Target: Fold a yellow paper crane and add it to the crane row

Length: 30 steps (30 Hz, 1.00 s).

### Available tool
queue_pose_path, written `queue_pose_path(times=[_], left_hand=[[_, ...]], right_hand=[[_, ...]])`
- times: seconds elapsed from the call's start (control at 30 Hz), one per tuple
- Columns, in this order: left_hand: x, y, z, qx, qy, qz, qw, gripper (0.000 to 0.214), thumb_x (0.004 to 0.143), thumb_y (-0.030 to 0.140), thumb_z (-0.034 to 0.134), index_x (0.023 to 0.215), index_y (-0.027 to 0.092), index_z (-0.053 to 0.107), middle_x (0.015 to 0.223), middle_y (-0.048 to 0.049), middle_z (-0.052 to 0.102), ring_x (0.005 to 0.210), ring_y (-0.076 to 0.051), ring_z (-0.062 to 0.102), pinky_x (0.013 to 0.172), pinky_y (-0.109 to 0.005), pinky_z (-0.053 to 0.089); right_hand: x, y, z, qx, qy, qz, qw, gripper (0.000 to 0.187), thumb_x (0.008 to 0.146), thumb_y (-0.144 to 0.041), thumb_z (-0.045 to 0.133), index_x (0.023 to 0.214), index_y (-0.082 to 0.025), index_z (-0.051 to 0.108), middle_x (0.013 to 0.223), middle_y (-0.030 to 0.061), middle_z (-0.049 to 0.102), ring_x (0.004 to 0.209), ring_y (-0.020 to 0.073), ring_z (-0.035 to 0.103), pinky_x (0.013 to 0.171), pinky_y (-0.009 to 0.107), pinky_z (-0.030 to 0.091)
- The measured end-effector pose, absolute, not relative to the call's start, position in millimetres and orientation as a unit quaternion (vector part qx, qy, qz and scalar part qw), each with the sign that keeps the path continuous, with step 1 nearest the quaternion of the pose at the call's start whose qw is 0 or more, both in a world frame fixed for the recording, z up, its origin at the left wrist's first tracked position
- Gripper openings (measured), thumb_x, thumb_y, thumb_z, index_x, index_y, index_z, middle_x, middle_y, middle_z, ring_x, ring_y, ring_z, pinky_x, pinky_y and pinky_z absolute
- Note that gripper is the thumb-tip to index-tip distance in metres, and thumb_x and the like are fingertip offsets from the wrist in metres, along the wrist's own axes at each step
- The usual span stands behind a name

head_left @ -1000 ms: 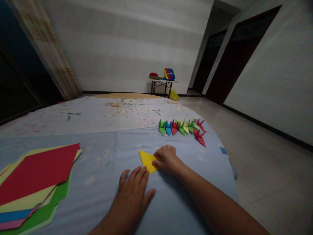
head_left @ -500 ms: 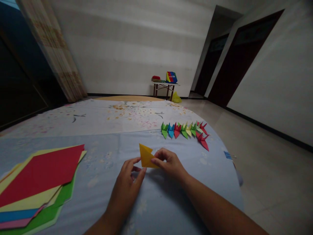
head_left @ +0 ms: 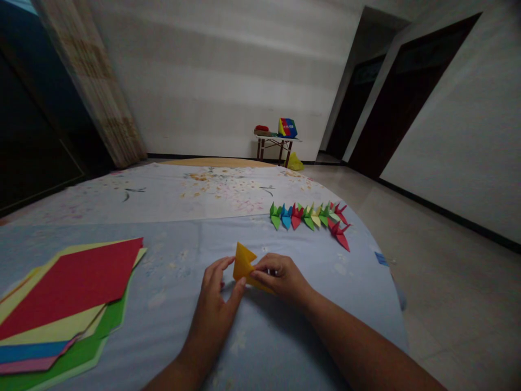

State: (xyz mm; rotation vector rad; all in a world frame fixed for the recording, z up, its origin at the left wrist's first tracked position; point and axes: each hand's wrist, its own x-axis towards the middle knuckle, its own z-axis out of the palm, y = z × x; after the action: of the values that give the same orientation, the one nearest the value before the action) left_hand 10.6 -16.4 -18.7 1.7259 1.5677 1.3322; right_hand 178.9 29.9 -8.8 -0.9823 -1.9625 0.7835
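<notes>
A folded piece of yellow origami paper (head_left: 243, 262) is between my two hands, just above the blue floral tablecloth (head_left: 171, 315). My right hand (head_left: 280, 274) pinches its right side between thumb and fingers. On the left edge, my left hand (head_left: 217, 290) has its fingers and thumb curved around the paper, with the thumb tip at the lower corner. The paper's upper tip points up, and a lower flap slants out beneath my right fingers. Part of the fold is hidden by my right fingertips.
Several folded paper cranes (head_left: 297, 216) stand in a row at the right, with a red crane (head_left: 340, 234) in front. A stack of coloured paper sheets (head_left: 81, 288) lies at the left. The round table's edge curves along the right; a small side table (head_left: 277, 138) stands by the wall.
The yellow paper has tilted, its lower right part now slanting downward. My right hand has shifted slightly with it, while the left stays at the left edge. The view has moved a little.
</notes>
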Motion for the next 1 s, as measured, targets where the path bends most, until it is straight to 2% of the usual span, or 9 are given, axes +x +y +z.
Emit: queue_pose_path(times=[0.17,0.3,0.4,0.5,0.67,0.77,0.83,0.93,1.0], left_hand=[[18,-21,-18,0.574,0.560,0.504,0.321,0.043,0.078,0.041,0.054,0.115,0.020,0.046,0.118,-0.0098,0.051,0.110,-0.026,0.050,0.086,-0.041,0.045],[20,-21,-10,0.541,0.513,0.520,0.416,0.039,0.080,0.040,0.052,0.113,0.019,0.048,0.111,-0.0090,0.058,0.106,-0.024,0.054,0.088,-0.039,0.045],[20,-20,-5,0.529,0.509,0.527,0.428,0.037,0.081,0.039,0.052,0.111,0.018,0.050,0.107,-0.0082,0.061,0.102,-0.023,0.057,0.089,-0.038,0.044],[19,-20,-3,0.517,0.504,0.524,0.451,0.035,0.081,0.039,0.050,0.109,0.017,0.050,0.104,-0.0079,0.063,0.095,-0.023,0.060,0.083,-0.037,0.047],[18,-23,1,0.508,0.495,0.531,0.464,0.037,0.081,0.035,0.046,0.113,0.017,0.047,0.108,-0.0081,0.062,0.096,-0.023,0.060,0.081,-0.035,0.048],[18,-23,2,0.513,0.503,0.526,0.455,0.038,0.081,0.034,0.045,0.115,0.016,0.047,0.114,-0.0094,0.059,0.101,-0.024,0.058,0.082,-0.035,0.048],[17,-22,1,0.523,0.503,0.528,0.441,0.038,0.081,0.033,0.045,0.115,0.016,0.047,0.118,-0.0107,0.056,0.108,-0.025,0.054,0.086,-0.037,0.047],[17,-21,-5,0.544,0.502,0.529,0.415,0.036,0.083,0.032,0.046,0.116,0.018,0.047,0.122,-0.0109,0.053,0.115,-0.025,0.048,0.092,-0.039,0.043],[17,-21,-8,0.561,0.505,0.525,0.394,0.034,0.083,0.031,0.045,0.115,0.019,0.048,0.122,-0.0098,0.051,0.117,-0.023,0.047,0.094,-0.039,0.042]], right_hand=[[174,26,-7,-0.365,-0.780,0.287,0.419,0.017,0.075,-0.033,0.064,0.071,-0.018,0.070,0.061,0.0005,0.057,0.055,0.0084,0.049,0.053,0.020,0.038],[171,23,-8,-0.348,-0.789,0.283,0.420,0.023,0.073,-0.040,0.066,0.067,-0.018,0.069,0.058,-0.0006,0.054,0.053,0.0081,0.048,0.053,0.020,0.037],[170,23,-8,-0.352,-0.766,0.318,0.434,0.028,0.069,-0.044,0.068,0.064,-0.017,0.068,0.058,-0.0007,0.055,0.053,0.0079,0.048,0.051,0.019,0.037],[170,24,-7,-0.356,-0.737,0.360,0.448,0.031,0.068,-0.047,0.067,0.061,-0.017,0.067,0.058,0.0000,0.057,0.054,0.0084,0.050,0.051,0.019,0.038],[171,24,-5,-0.395,-0.712,0.382,0.438,0.028,0.072,-0.042,0.065,0.063,-0.016,0.065,0.060,0.0001,0.060,0.056,0.0089,0.052,0.054,0.020,0.041],[171,24,-6,-0.427,-0.707,0.364,0.431,0.024,0.073,-0.039,0.064,0.068,-0.016,0.059,0.059,-0.0015,0.058,0.053,0.0083,0.050,0.051,0.019,0.040],[172,23,-8,-0.438,-0.714,0.342,0.425,0.022,0.072,-0.036,0.065,0.078,-0.017,0.055,0.064,-0.0018,0.059,0.053,0.0080,0.050,0.049,0.019,0.040],[172,22,-10,-0.432,-0.738,0.305,0.420,0.040,0.072,-0.028,0.063,0.107,-0.019,0.045,0.084,0.0020,0.062,0.059,0.0090,0.054,0.050,0.020,0.044],[172,22,-11,-0.413,-0.762,0.268,0.419,0.051,0.074,-0.021,0.057,0.121,-0.020,0.037,0.099,0.0066,0.059,0.070,0.0110,0.057,0.052,0.020,0.047]])
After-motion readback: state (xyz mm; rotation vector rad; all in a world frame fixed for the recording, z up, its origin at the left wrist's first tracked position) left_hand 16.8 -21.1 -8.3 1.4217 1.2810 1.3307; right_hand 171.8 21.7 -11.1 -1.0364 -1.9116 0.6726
